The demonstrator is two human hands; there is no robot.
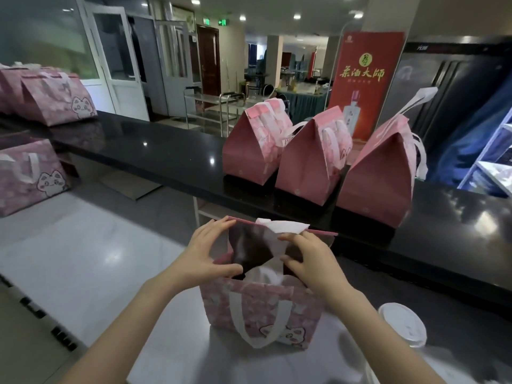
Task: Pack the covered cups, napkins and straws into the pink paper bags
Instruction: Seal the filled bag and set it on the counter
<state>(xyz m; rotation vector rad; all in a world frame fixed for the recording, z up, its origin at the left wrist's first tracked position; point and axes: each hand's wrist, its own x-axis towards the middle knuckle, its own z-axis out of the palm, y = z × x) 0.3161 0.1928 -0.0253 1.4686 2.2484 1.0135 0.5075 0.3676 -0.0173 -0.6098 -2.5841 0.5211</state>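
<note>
Across the pink bag (260, 309) mouth, left hand (206, 253) and right hand (314, 263) fingers spread, gripping both rims.

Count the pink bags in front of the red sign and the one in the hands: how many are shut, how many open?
Shut pink bags: 3
Open pink bag, held by left hand and right hand: 1
Total: 4

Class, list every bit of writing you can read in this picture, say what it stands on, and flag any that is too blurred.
"茶酒大師": yellow, on the red banner.
Small line beneath it: too small to read.
Green sign near the ceiling: blurred.
White lettering on the black panel: blurred.
Pink bag: cat drawing only.
</note>
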